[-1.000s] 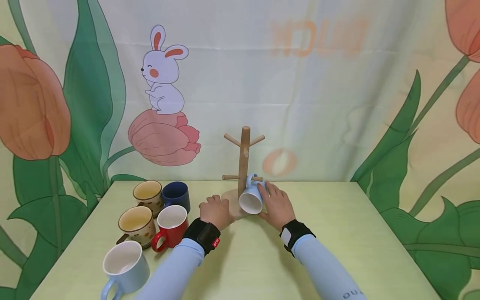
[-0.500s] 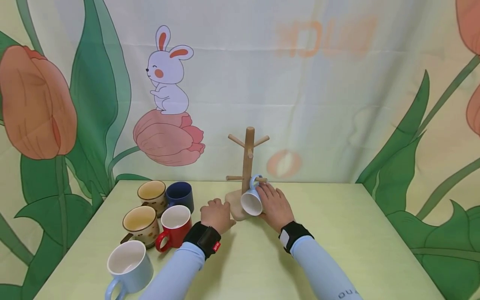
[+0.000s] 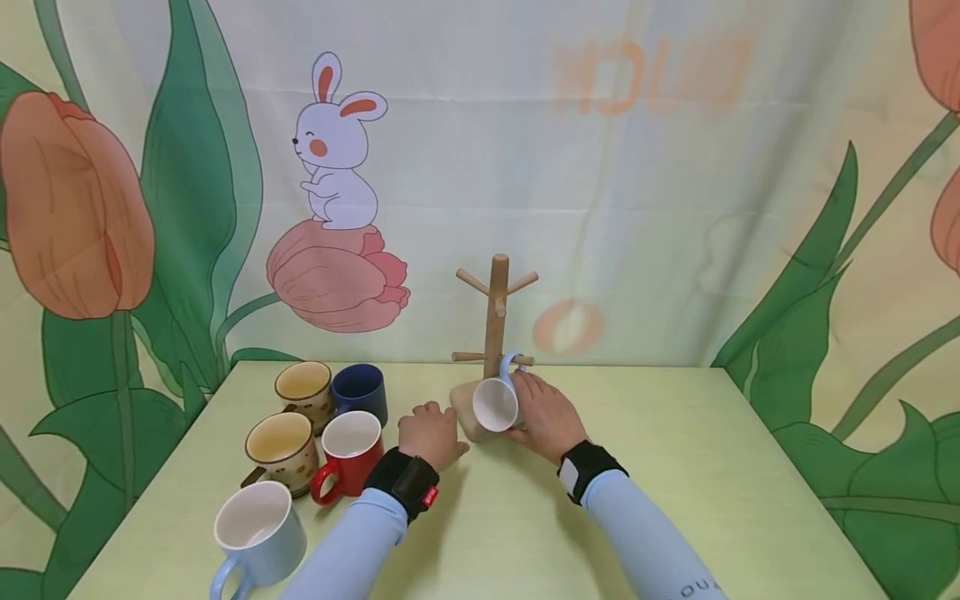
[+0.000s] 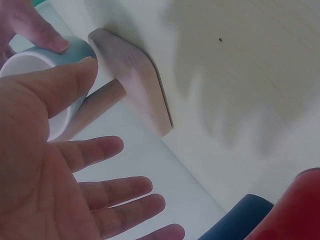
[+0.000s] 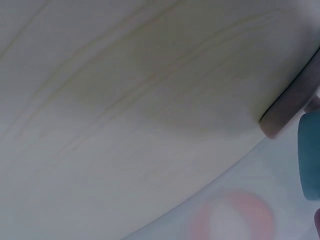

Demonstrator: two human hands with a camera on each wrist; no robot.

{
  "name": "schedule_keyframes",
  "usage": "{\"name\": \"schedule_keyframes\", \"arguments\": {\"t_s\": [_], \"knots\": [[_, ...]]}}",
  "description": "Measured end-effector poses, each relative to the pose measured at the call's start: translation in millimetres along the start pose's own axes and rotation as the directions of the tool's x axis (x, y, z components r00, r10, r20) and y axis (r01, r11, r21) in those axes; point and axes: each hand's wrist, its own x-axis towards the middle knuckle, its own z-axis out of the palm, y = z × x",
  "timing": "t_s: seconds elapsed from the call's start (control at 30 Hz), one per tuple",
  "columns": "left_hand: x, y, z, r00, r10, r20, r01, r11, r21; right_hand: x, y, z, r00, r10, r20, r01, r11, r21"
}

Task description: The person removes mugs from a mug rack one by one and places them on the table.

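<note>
A light blue mug [image 3: 496, 405] with a white inside hangs tilted by its handle at the lower right peg [image 3: 522, 361] of a wooden mug tree [image 3: 495, 321]. My right hand [image 3: 550, 417] grips this mug from its right side, with the thumb low near the rim. In the left wrist view the same mug [image 4: 75, 50] shows beside the tree's post, the other hand's digits at its wall. My left hand [image 3: 431, 437] is held to the left of the tree's base [image 3: 467, 410], fingers spread and holding nothing. Only a slice of the mug [image 5: 311, 155] enters the right wrist view.
On the left of the table stand two brown-rimmed cream mugs [image 3: 283, 454], a dark blue mug [image 3: 362, 396], a red mug [image 3: 358, 454] and a larger light blue mug [image 3: 273, 537]. A printed curtain [image 3: 637, 208] hangs behind the table [image 3: 675, 483].
The mug has swung slightly left at the lower right peg, its opening turning more toward me. My right hand has followed it left; my left hand has barely moved.
</note>
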Motion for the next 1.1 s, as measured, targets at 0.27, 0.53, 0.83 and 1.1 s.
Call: {"name": "schedule_keyframes", "arguments": {"t_s": [0.27, 0.53, 0.83, 1.1], "knots": [[-0.6, -0.7, -0.9, 1.0, 0.004, -0.002, -0.004, 1.0, -0.015, -1, -9, -11, 0.996, 0.053, -0.076, -0.047, 0.995, 0.087], [-2.6, -2.1, -4.3, 1.0, 0.008, 0.016, -0.008, 0.999, -0.04, -8, -13, -24, 0.973, 0.214, -0.092, -0.183, 0.947, 0.266], [-0.3, -5.8, -1.0, 0.999, 0.053, 0.0, -0.053, 0.996, -0.066, -28, -20, -42, 0.904, 0.426, -0.025, -0.377, 0.823, 0.425], [0.0, -3.9, -6.1, 0.997, 0.077, 0.019, -0.074, 0.991, -0.112, -47, -26, -54, 0.837, 0.542, 0.073, -0.495, 0.696, 0.52]]}}
